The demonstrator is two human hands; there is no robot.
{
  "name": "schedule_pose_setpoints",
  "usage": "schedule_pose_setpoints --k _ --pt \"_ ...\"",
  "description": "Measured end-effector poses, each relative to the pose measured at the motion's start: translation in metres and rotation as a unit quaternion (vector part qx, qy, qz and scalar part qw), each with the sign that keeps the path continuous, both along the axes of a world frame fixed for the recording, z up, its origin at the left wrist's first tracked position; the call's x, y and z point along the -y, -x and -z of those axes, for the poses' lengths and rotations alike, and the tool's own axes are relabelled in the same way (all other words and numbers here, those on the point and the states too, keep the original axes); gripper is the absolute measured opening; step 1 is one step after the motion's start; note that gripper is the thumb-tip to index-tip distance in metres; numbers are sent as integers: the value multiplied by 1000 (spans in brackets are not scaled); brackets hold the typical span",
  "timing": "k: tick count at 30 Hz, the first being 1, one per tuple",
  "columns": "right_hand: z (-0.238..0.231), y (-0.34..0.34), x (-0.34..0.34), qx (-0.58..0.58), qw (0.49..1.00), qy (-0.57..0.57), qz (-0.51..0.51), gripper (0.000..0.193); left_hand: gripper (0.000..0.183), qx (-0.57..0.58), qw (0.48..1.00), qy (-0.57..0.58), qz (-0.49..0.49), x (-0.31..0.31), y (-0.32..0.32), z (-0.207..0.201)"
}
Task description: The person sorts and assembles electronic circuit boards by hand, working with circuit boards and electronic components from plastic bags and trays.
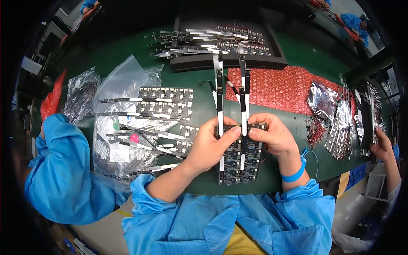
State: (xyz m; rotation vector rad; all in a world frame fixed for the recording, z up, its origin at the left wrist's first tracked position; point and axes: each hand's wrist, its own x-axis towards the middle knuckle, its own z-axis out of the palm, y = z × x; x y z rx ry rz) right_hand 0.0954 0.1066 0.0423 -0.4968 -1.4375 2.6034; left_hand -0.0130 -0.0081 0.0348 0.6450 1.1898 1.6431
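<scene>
The green tabletop (pixel 272 170) carries the work, with a co-worker's blue sleeve (pixel 63 170) close at its left edge. Towards the far side, a shallow black rectangular tray (pixel 191 63) holds a heap of dark boards with black-and-white strips; whether these are finished or waiting, I cannot tell. A red bubble-wrap sheet (pixel 276 91) lies in front of its right part. To the left, a clear plastic bag (pixel 123 80), with more boards and strips around it, crowds the left forearm's side.

Directly in front of the person is a black rectangular circuit-board panel (pixel 250 161). The left hand (pixel 212 144) and right hand (pixel 274 134) both have a closed grip on its far end, thumbs on top. Two long black-and-white strips (pixel 219 102) run along it and out beyond the hands, so this panel seems partway through; whether they are fastened does not show. Nothing blocks the thumbs. A blue wristband (pixel 294 171) circles the right wrist; small red pieces (pixel 315 129) lie scattered farther right.
</scene>
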Motion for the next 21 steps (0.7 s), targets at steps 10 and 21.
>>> schedule_pose_setpoints --k 10,21 --pt "15 4 1 -1 999 52 8 17 14 126 992 -12 -3 3 1 9" --pt "24 7 2 12 995 101 19 15 11 119 993 -13 -9 2 4 14"
